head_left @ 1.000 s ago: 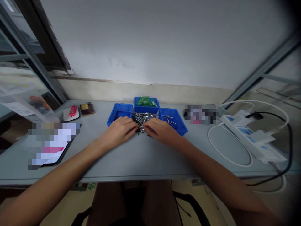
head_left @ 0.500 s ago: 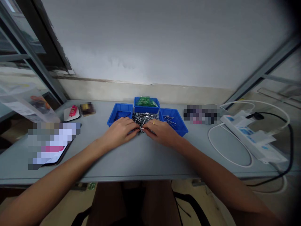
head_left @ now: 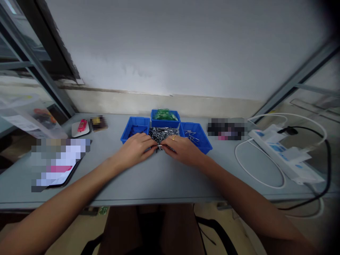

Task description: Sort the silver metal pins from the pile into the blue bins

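Note:
My left hand (head_left: 138, 148) and my right hand (head_left: 180, 147) meet at the near side of a heap of thin metal pins (head_left: 164, 132). Between their fingertips they pinch a small shiny metal pin (head_left: 159, 145), lying crosswise from one hand to the other. Its exact shape is too small to tell. Left of the heap is a blue bin (head_left: 124, 131) with dark blue pieces, partly behind my left hand. On the right, another blue bin (head_left: 203, 141) holds several loose pins. Behind the heap a third blue bin (head_left: 166, 123) contains green pieces (head_left: 163, 114).
On the grey table (head_left: 148, 187) lie a phone (head_left: 66, 166) and a white pad with a pink gadget (head_left: 82, 125) at left. A clear plastic container (head_left: 32, 117) stands beyond. At right are a white power strip (head_left: 287, 156) and a looped white cable (head_left: 237, 161).
Almost nothing differs. Both hands stay in the same place, fingertips together on the pin; the view has shifted very slightly.

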`<state>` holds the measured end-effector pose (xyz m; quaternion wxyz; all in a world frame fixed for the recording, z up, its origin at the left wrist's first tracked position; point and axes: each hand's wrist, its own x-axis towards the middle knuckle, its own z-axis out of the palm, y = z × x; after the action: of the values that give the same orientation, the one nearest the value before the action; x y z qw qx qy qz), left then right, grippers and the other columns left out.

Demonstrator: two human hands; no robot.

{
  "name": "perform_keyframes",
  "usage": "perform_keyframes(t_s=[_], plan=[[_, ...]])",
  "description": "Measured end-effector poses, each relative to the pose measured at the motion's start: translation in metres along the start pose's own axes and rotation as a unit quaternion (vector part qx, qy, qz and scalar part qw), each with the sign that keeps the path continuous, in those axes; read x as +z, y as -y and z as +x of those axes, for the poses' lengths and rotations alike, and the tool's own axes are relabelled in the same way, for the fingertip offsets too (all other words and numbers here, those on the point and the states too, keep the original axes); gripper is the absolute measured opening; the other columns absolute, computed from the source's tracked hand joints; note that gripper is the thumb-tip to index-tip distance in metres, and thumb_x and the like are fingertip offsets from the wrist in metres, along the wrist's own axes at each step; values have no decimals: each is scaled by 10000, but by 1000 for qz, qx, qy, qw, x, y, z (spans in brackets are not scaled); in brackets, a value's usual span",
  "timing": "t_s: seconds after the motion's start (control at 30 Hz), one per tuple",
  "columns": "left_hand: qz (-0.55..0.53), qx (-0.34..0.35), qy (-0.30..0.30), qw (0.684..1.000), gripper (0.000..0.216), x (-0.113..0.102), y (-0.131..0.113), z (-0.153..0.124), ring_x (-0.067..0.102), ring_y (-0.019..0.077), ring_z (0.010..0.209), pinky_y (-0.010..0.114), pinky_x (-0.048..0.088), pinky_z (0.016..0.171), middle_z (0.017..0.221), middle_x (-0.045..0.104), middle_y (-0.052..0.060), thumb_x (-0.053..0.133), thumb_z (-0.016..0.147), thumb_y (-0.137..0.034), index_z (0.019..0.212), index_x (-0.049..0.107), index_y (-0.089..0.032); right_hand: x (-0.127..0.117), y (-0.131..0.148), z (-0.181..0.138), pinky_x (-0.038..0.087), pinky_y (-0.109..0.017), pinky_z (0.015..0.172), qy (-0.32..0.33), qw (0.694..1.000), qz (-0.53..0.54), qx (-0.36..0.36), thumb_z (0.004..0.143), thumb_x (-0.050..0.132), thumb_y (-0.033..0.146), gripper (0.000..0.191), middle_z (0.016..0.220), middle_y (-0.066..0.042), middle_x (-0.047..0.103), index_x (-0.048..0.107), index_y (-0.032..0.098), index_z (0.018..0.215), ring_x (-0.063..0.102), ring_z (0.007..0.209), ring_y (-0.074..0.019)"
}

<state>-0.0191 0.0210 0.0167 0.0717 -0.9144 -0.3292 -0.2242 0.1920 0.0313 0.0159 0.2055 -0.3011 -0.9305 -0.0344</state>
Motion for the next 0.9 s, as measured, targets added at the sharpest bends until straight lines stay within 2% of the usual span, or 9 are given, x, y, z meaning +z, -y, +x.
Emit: perform_keyframes(t_s=[0.33, 0.53, 0.77, 0.9], plan=[[-4, 5, -8, 1000, 238, 3, 0, -1, 547, 164, 786, 300, 421, 705, 827, 626, 38, 421, 904, -284, 1020, 599, -176, 2, -1, 0, 419, -267, 747, -18, 1000, 5, -9, 932, 366, 289, 245, 847, -37, 627, 580, 171, 949, 566, 829, -145], [-30, -5, -13, 999, 237, 2, -2, -1, 545, 160, 779, 293, 422, 711, 797, 619, 38, 441, 898, -321, 918, 625, -171, 2, 0, 1, 421, -265, 731, -32, 999, 5, -13, 933, 373, 328, 268, 825, -35, 634, 591, 172, 935, 572, 803, -143], [-138, -37, -63, 988, 180, 4, -2, -1, 553, 147, 812, 275, 448, 725, 833, 634, 35, 516, 862, -301, 923, 637, -183, 3, 1, 1, 415, -264, 722, -17, 1000, 3, -7, 925, 393, 303, 237, 830, -36, 633, 589, 170, 929, 573, 808, -145], [-215, -69, -64, 972, 153, 2, -4, 1, 567, 131, 794, 259, 456, 718, 836, 643, 30, 554, 835, -285, 899, 638, -174, 3, 0, 0, 417, -261, 702, -22, 1000, 5, -11, 915, 410, 293, 220, 813, -37, 628, 591, 169, 903, 571, 797, -146]])
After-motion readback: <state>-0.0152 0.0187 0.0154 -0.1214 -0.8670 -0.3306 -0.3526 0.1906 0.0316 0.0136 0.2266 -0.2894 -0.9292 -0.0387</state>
